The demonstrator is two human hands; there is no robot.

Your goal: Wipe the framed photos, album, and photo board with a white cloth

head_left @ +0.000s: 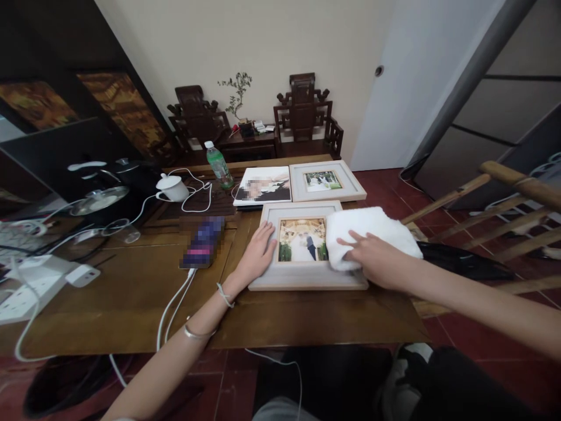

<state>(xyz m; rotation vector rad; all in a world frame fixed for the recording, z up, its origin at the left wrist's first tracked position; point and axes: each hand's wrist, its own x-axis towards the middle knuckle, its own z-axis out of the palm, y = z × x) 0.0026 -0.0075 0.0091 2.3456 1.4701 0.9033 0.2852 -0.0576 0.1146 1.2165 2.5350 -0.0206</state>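
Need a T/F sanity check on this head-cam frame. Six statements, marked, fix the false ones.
1. The right hand is on a white cloth that overlaps the right side of the near picture frame. True.
2. The left hand is on the phone. False: it rests on the left side of the near picture frame.
3. The green bottle has a white cap on. True.
4. The teacup is missing its lid. False: the white teacup has its lid on.
5. A white cable runs to the near end of the phone. True.
6. The far picture frame is on the floor. False: the far picture frame lies on the table.
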